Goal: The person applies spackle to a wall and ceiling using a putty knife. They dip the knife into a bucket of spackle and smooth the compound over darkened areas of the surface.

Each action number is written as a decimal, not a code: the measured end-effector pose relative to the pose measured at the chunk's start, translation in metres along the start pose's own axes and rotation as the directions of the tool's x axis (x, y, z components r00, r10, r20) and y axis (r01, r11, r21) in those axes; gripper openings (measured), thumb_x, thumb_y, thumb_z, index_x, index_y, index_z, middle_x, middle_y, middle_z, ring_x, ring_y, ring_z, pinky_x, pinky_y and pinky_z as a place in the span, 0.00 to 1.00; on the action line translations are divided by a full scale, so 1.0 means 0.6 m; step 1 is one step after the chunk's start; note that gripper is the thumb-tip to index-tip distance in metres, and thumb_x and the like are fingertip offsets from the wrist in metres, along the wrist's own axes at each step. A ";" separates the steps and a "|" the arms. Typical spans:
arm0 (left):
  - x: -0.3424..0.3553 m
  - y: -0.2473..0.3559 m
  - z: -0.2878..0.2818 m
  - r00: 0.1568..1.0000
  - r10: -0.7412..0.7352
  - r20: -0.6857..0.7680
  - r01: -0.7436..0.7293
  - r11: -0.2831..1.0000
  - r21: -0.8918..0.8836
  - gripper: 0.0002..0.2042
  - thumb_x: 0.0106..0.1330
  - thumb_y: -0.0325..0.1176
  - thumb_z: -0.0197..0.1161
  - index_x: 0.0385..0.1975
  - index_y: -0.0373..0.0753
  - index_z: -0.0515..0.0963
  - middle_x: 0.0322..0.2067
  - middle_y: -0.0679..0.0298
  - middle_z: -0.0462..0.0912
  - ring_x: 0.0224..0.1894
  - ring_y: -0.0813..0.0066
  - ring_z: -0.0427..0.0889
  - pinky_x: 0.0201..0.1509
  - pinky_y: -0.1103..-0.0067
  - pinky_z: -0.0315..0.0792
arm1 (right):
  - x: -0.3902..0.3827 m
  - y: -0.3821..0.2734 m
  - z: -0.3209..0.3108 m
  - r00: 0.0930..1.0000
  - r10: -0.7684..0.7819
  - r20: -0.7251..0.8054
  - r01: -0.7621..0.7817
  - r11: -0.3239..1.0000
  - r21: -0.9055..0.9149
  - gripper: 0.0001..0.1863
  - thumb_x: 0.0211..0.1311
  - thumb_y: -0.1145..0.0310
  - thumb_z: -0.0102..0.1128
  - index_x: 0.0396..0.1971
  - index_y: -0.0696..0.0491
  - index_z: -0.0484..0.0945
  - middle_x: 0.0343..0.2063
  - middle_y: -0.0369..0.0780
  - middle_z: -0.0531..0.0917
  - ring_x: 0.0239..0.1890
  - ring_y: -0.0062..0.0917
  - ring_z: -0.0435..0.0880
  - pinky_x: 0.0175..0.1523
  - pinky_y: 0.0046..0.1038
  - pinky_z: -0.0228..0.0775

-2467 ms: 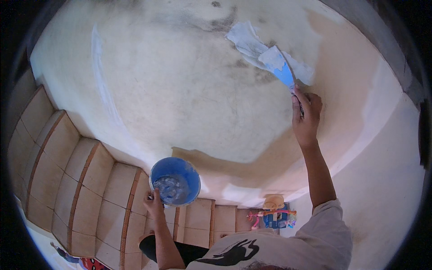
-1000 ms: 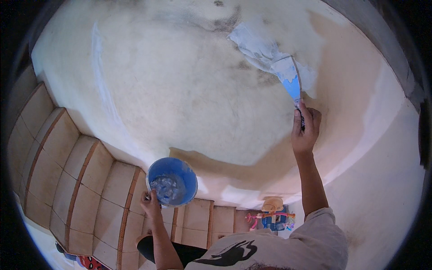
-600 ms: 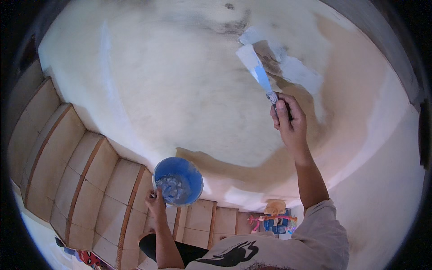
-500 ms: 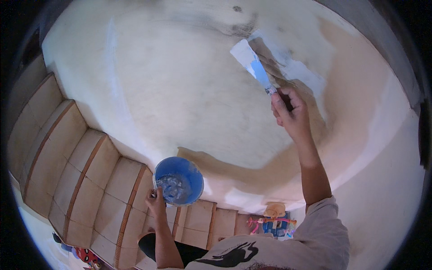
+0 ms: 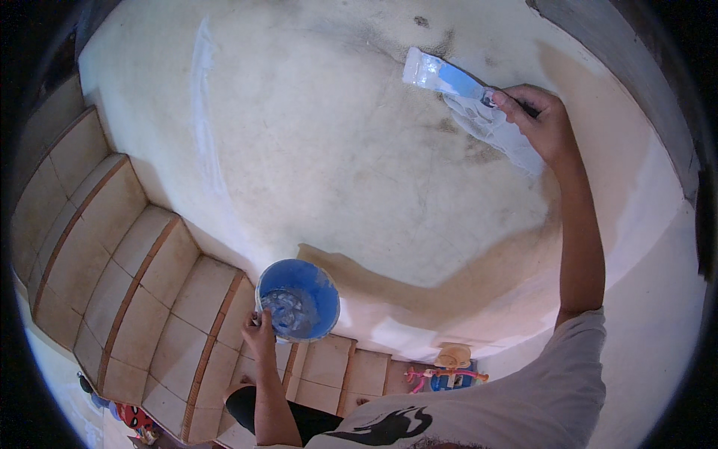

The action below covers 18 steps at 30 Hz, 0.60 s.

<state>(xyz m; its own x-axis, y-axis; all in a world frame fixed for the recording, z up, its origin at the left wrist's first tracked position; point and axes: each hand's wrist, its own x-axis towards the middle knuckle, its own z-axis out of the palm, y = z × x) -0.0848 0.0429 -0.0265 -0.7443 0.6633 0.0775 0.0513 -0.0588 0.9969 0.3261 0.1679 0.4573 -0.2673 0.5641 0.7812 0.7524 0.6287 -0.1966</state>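
My right hand (image 5: 540,120), its arm stretched up and to the right, is closed around the handle of a putty knife (image 5: 449,77). White paste coats the tip of the wide blade, which lies at or close to the wall. A fresh streak of white filler (image 5: 499,135) shows on the wall just below the knife. Low and left of the middle, my left hand (image 5: 259,334) grips the rim of a blue bucket (image 5: 323,293). Grey-white paste (image 5: 288,310) sits in the bottom of the bucket.
Tiled stairs (image 5: 161,299) with brown edging climb to the left along the stained wall (image 5: 321,165). An older white patch (image 5: 202,112) runs down the wall's left part. Behind my right side are a tan basin (image 5: 453,355) and a pink toy-like item (image 5: 422,374).
My right hand has moved up and to the right with the putty knife, whose blade has turned flatter. The white streak below it looks broader. The bucket and left hand stay nearly still.
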 end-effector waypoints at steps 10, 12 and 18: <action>0.009 -0.016 -0.002 0.996 0.085 -0.038 -0.083 0.995 0.048 0.13 0.64 0.31 0.67 0.22 0.38 0.69 0.18 0.72 0.68 0.17 0.83 0.65 0.17 0.79 0.56 | 0.029 -0.017 -0.096 0.996 -0.078 -0.049 0.068 0.980 -0.189 0.19 0.59 0.52 0.70 0.31 0.56 0.84 0.27 0.38 0.85 0.32 0.18 0.81 0.43 0.25 0.72; 0.010 -0.022 -0.002 0.994 0.099 -0.036 -0.097 0.994 0.047 0.13 0.63 0.31 0.67 0.21 0.38 0.69 0.18 0.72 0.67 0.19 0.83 0.64 0.19 0.79 0.57 | 0.033 -0.038 -0.096 0.997 -0.074 -0.033 0.069 0.987 -0.144 0.17 0.61 0.55 0.69 0.32 0.56 0.83 0.28 0.37 0.85 0.33 0.18 0.80 0.44 0.25 0.71; -0.005 0.025 -0.001 0.999 0.044 -0.020 -0.044 0.999 0.002 0.13 0.62 0.30 0.68 0.21 0.37 0.69 0.19 0.71 0.67 0.22 0.81 0.63 0.22 0.77 0.59 | 0.047 -0.057 -0.043 0.980 -0.185 -0.079 0.157 0.950 -0.269 0.15 0.62 0.57 0.68 0.32 0.55 0.83 0.28 0.38 0.84 0.32 0.22 0.80 0.43 0.26 0.72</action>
<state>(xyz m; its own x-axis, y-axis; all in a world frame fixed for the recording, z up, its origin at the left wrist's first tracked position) -0.0819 0.0396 -0.0119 -0.7546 0.6448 0.1213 0.0854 -0.0868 0.9926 0.3083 0.1485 0.5014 -0.3531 0.3942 0.8485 0.8350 0.5419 0.0957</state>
